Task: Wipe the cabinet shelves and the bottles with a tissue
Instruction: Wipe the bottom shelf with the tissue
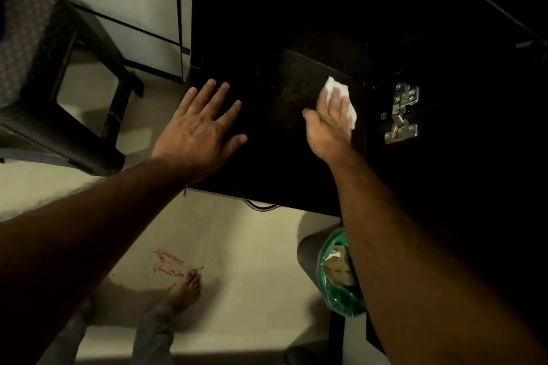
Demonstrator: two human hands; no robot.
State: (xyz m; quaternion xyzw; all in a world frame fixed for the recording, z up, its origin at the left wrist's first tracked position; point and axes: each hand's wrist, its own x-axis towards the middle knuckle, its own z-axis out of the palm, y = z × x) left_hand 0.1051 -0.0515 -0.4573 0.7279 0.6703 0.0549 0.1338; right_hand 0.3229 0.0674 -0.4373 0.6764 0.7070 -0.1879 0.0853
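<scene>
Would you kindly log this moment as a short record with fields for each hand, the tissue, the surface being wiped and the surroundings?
left hand: left hand lies flat, fingers spread, on the dark cabinet surface
right hand: right hand presses the white tissue against that surface with straight fingers
tissue: crumpled, showing beyond the fingertips
hardware: metal hinge to the right of the tissue
floor: red smear beside a bare foot; green bag in a bin
bottles: none visible

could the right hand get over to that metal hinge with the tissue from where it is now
Probably yes. The right hand presses the tissue flat on the dark shelf, and the metal hinge sits just to its right with nothing visible between them. The area is dim, so a small ledge might not show.
</scene>
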